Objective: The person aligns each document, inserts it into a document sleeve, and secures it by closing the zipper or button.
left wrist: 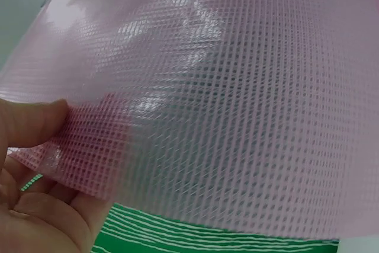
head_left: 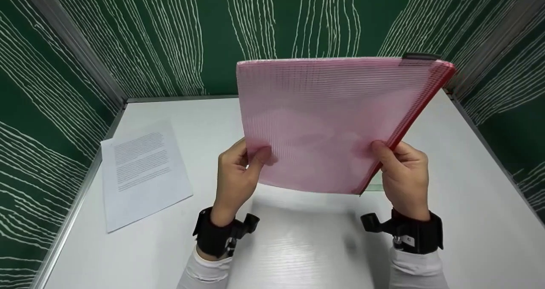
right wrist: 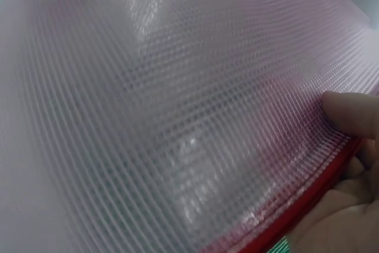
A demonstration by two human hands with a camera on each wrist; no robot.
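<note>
A pink, see-through document pouch (head_left: 315, 118) with a grid texture is held up above the table in the head view. A red strip (head_left: 419, 104) runs down its right edge. My left hand (head_left: 236, 176) pinches the lower left edge, thumb on the near face and fingers behind. My right hand (head_left: 404, 174) grips the red edge low on the right, its thumb on the near face. Both wrist views show the ribbed pink sheet close up, with the left thumb (left wrist: 35, 121) and right thumb (right wrist: 352, 112) against it.
Printed sheets of paper (head_left: 144, 174) lie on the white table (head_left: 294, 255) at the left. A pale green edge (head_left: 374, 187) shows behind the pouch. A dark piece (head_left: 421, 56) sits at its top right corner. Green walls (head_left: 213, 33) with white lines surround the table.
</note>
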